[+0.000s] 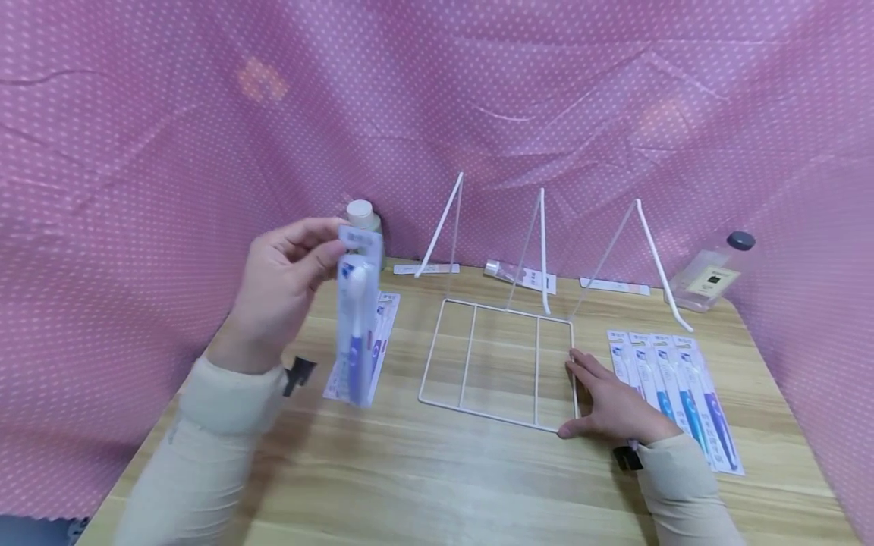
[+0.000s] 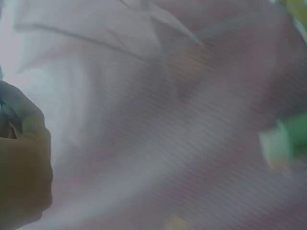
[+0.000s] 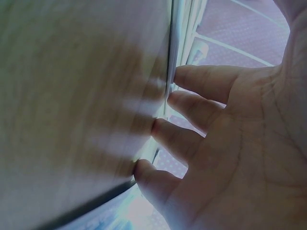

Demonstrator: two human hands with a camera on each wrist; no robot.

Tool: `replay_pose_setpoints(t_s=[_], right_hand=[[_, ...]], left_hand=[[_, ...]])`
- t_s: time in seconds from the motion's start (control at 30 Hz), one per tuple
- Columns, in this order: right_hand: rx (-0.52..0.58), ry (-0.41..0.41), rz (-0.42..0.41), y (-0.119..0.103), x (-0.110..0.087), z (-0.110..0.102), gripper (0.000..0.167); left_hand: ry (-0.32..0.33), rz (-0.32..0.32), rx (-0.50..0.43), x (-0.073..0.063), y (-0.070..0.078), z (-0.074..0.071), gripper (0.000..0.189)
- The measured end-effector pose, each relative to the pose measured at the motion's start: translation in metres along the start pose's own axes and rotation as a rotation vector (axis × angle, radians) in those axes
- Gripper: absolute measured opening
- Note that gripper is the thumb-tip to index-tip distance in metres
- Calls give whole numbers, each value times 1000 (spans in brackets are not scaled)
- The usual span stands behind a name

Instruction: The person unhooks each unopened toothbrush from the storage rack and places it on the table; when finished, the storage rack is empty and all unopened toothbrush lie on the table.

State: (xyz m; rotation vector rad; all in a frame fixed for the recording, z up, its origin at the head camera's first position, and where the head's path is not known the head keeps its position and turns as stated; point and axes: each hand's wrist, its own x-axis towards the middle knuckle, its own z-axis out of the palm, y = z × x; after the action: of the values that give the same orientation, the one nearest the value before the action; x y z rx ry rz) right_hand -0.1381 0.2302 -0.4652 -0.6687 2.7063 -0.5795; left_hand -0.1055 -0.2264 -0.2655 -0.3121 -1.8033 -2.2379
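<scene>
In the head view my left hand point(image 1: 280, 280) pinches the top of a packaged toothbrush point(image 1: 357, 326) with a purple handle, holding it upright above the left of the table. More packaged toothbrushes point(image 1: 389, 311) lie beneath it, partly hidden. A white wire rack point(image 1: 536, 371) stands in the middle, with three slanted uprights at its back. My right hand point(image 1: 614, 406) touches the rack's right side wire with spread fingers. The right wrist view shows these fingertips point(image 3: 165, 134) down at the table. In the left wrist view only part of my left hand point(image 2: 26, 163) shows, not the toothbrush.
Several packaged toothbrushes point(image 1: 690, 394) lie in a row right of the rack. Behind stand a white-capped bottle point(image 1: 360, 212) and a clear black-capped bottle point(image 1: 713, 277). A tube point(image 1: 536, 279) and flat narrow packs point(image 1: 614, 286) lie along the back, before a pink dotted curtain point(image 1: 437, 98).
</scene>
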Motion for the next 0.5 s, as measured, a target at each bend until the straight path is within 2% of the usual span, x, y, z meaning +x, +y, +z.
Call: replay_pose_setpoints(t_s=[0.1, 0.2, 0.3, 0.37, 0.5], right_hand=[[-2, 0, -6, 0, 1, 1, 127], [-12, 9, -12, 0, 2, 1, 128], [-12, 11, -12, 1, 1, 1, 128], [-5, 7, -8, 0, 1, 1, 128], [0, 2, 4, 0, 1, 1, 128]], left_hand=[[68, -113, 50, 19, -7, -32, 16], [153, -244, 185, 38, -24, -63, 14], [211, -368, 351, 52, -46, -87, 21], [215, -442, 442, 60, -63, -99, 30], [160, -566, 647, 70, -93, -114, 39]])
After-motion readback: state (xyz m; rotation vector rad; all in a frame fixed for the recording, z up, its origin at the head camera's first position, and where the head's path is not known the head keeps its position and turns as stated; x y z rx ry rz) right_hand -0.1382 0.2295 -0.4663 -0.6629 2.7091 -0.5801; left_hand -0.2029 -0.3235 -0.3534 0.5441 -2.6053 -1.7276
